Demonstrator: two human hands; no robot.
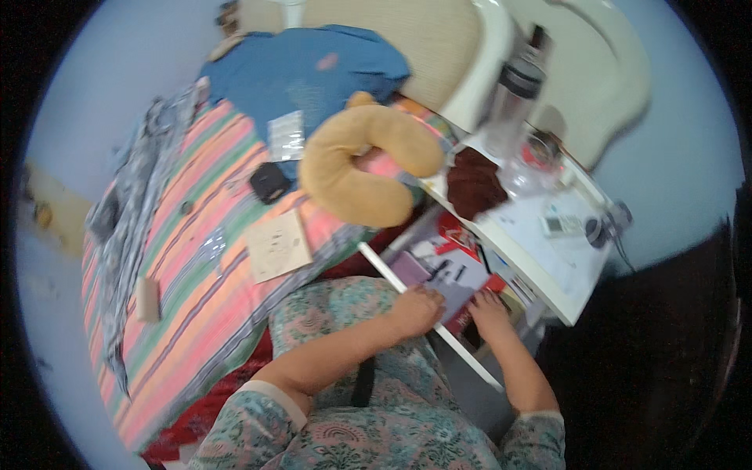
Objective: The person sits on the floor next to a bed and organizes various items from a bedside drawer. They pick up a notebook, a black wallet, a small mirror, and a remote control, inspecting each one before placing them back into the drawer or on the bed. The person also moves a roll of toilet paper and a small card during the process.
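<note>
A white drawer (377,262) stands pulled out in front of me, holding papers, a purple box (409,268), red packets (460,237) and several small dark items. My left hand (417,311) lies over the drawer's front edge, its fingers bent inward across the rim. Inside the drawer, at the right, my right hand (490,313) reaches down with fingers stretched over the contents, touching or just above a red item (495,283). Blur hides whether its fingertips pinch anything. A dark red booklet or box (458,323) with pale lettering lies between my hands.
Above the drawer, a white tabletop (540,262) carries a bottle (517,86), a brown cloth (474,184), a remote control (562,226) and clear plastic. On the striped bed (188,305) lie a yellow neck pillow (337,172), a beige square card (278,247), a black case (270,182) and a blue cloth (274,70).
</note>
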